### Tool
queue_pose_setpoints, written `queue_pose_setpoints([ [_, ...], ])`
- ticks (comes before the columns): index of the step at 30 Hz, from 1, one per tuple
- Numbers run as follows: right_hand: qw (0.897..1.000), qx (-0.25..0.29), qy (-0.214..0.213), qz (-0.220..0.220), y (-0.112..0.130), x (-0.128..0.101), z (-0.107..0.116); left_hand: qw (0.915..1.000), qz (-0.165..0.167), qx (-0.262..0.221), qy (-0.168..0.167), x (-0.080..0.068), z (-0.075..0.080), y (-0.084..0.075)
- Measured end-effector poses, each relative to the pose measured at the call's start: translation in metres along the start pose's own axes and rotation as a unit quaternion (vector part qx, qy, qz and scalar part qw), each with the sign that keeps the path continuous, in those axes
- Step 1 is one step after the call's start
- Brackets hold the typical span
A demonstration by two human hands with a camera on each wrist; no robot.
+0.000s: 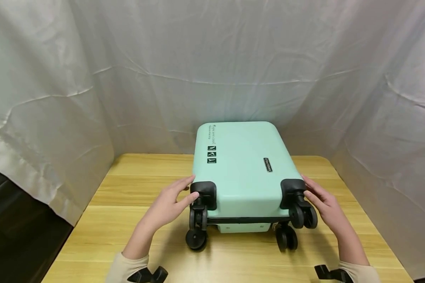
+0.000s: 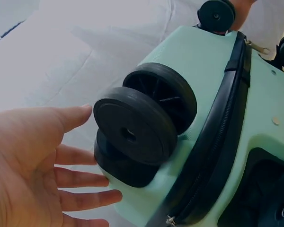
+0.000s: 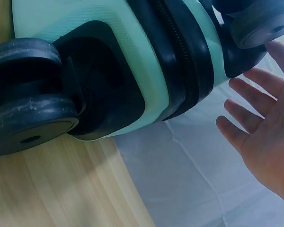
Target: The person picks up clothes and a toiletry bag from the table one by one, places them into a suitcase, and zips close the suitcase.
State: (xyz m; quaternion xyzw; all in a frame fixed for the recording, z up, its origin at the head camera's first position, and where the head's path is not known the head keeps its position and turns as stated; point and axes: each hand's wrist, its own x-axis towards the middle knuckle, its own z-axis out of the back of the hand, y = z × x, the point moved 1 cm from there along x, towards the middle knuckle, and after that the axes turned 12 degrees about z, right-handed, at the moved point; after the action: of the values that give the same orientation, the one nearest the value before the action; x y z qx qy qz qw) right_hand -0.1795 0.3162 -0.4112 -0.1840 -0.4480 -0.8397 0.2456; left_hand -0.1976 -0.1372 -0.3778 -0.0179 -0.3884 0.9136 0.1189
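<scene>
A mint green suitcase [image 1: 242,177] lies flat on the wooden table, its wheeled end toward me. Black corner guards carry double caster wheels, such as the upper left wheel [image 1: 198,218] and the upper right wheel [image 1: 302,216]. My left hand [image 1: 168,204] is at the left front corner, fingers spread along the side and thumb near the wheel mount. At the opposite corner, my right hand [image 1: 324,202] has its fingers extended beside the guard. Both wrist views show loosely straight fingers. A black zipper band [image 2: 210,137] runs round the suitcase's middle.
Pale curtains [image 1: 212,78] hang behind the wooden table [image 1: 134,188] and along both sides. Dark material [image 1: 14,220] shows at the lower left, past the table's edge. Black camera mounts sit on both wrists.
</scene>
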Motion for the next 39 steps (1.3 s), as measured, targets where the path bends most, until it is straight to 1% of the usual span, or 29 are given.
queue_pose_setpoints([
  [3, 1.0, -0.013, -0.006, -0.012, 0.001, -0.001, 0.0, 0.9998, -0.001, -0.017, 0.007, 0.002, 0.001, 0.004],
  [7, 0.998, -0.06, -0.001, -0.032, 0.003, -0.002, 0.0, 0.9997, -0.009, -0.015, 0.019, 0.006, 0.007, 0.007],
  [10, 0.995, -0.093, 0.004, -0.03, 0.005, -0.004, 0.002, 0.9993, -0.032, 0.0, 0.02, 0.01, 0.012, 0.007],
  [14, 0.994, -0.111, 0.001, -0.016, 0.006, -0.01, 0.006, 0.9978, -0.06, 0.018, 0.022, 0.013, 0.018, 0.007],
  [17, 0.994, -0.109, 0.002, -0.018, 0.006, -0.018, 0.009, 0.9964, -0.074, 0.034, 0.025, 0.015, 0.021, 0.009],
  [19, 0.994, -0.103, 0.003, -0.024, 0.005, -0.025, 0.011, 0.9947, -0.089, 0.043, 0.026, 0.016, 0.021, 0.012],
  [22, 0.996, -0.081, 0.007, -0.034, 0.003, -0.034, 0.013, 0.9906, -0.123, 0.055, 0.025, 0.018, 0.019, 0.017],
  [24, 0.996, -0.072, 0.007, -0.045, 0.001, -0.04, 0.014, 0.9862, -0.15, 0.068, 0.016, 0.019, 0.017, 0.021],
  [26, 0.996, -0.065, 0.014, -0.058, -0.002, -0.045, 0.015, 0.9793, -0.181, 0.09, -0.003, 0.022, 0.014, 0.024],
  [28, 0.995, -0.06, 0.023, -0.071, -0.004, -0.048, 0.015, 0.9692, -0.215, 0.116, -0.03, 0.025, 0.011, 0.026],
  [32, 0.993, -0.049, 0.051, -0.097, -0.008, -0.055, 0.014, 0.9435, -0.273, 0.169, -0.081, 0.034, 0.008, 0.026],
  [35, 0.99, -0.039, 0.069, -0.115, -0.008, -0.059, 0.011, 0.9237, -0.303, 0.21, -0.103, 0.04, 0.005, 0.025],
  [38, 0.987, -0.018, 0.088, -0.132, -0.005, -0.063, 0.007, 0.901, -0.332, 0.25, -0.124, 0.044, 0.001, 0.026],
  [39, 0.986, -0.009, 0.095, -0.134, -0.004, -0.064, 0.005, 0.8954, -0.338, 0.259, -0.129, 0.045, 0.0, 0.027],
])
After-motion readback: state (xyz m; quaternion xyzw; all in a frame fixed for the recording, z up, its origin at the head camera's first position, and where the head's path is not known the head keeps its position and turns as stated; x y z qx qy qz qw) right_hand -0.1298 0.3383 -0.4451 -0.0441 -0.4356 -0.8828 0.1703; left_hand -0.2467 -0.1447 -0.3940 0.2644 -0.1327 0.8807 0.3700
